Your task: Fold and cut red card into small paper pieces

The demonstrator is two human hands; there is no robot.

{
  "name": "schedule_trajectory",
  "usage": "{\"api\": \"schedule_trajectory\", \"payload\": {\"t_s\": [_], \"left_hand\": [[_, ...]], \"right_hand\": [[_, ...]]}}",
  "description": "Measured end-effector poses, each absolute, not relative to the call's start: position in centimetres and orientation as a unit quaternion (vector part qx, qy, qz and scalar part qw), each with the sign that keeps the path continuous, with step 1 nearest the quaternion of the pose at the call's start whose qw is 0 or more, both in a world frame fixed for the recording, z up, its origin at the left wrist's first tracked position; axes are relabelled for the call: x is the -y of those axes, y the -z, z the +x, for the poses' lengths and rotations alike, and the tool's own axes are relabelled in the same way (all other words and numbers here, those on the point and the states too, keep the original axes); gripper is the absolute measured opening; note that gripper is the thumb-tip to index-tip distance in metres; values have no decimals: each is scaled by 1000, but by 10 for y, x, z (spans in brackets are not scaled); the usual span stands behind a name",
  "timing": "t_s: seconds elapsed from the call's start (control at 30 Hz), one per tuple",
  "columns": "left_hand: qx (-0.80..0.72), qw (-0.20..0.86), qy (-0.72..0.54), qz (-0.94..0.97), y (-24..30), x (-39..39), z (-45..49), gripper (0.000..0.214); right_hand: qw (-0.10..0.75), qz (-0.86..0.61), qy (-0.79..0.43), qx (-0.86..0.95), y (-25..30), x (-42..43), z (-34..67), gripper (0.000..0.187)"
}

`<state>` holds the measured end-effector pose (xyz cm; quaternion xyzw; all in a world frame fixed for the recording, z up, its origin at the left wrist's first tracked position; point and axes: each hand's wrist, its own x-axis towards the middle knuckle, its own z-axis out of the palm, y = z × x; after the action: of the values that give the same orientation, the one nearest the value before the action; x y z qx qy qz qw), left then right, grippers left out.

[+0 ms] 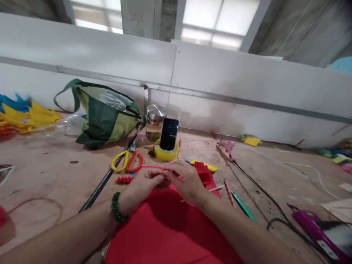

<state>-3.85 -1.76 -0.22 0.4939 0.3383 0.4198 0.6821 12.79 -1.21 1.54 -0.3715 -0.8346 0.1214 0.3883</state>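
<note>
My left hand (145, 185), with a dark green bead bracelet (119, 208) at the wrist, is closed in a pinch. Against its fingertips, my right hand (188, 179) is closed in a pinch too. Between and just behind the fingers shows a bit of red paper (152, 167); its exact shape is hidden by the fingers. Under both hands spreads a large red sheet (170, 234). Folded red pieces (202, 174) lie right of my right hand, and a red zigzag strip (123, 180) lies left of my left hand. A thin pale stick (217, 188) pokes out beside my right hand.
Scissors (128, 160), a yellow tape roll (165, 153) propping a phone (169, 134), a glass jar (154, 124) and a green bag (107, 117) stand beyond. A yellow cutter knife (205, 165), pink glue gun (228, 148) and purple tool (313, 229) lie to the right.
</note>
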Motion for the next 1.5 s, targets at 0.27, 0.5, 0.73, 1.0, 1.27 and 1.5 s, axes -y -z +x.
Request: {"api": "schedule_trajectory", "payload": {"t_s": [0.27,0.5,0.73,1.0,1.27,1.5], "left_hand": [[-341,709,-419,453,2,17,-39,23],[-350,674,-448,471,2,15,-38,22],[-349,702,-442,436,-2,19,-36,22],[-333,727,-435,414,-2,21,-37,26],[-350,685,-457,447,-3,19,-35,22],[-341,642,-474,496,-5,23,-35,22]], "right_hand": [[372,-313,-9,874,-14,14,131,23],[403,-364,-71,837,-11,7,131,18],[410,-308,7,858,-8,7,135,22],[383,-262,90,882,-10,9,140,29],[434,-355,-87,823,-14,6,129,5],[451,-325,-68,829,-17,9,130,8]]}}
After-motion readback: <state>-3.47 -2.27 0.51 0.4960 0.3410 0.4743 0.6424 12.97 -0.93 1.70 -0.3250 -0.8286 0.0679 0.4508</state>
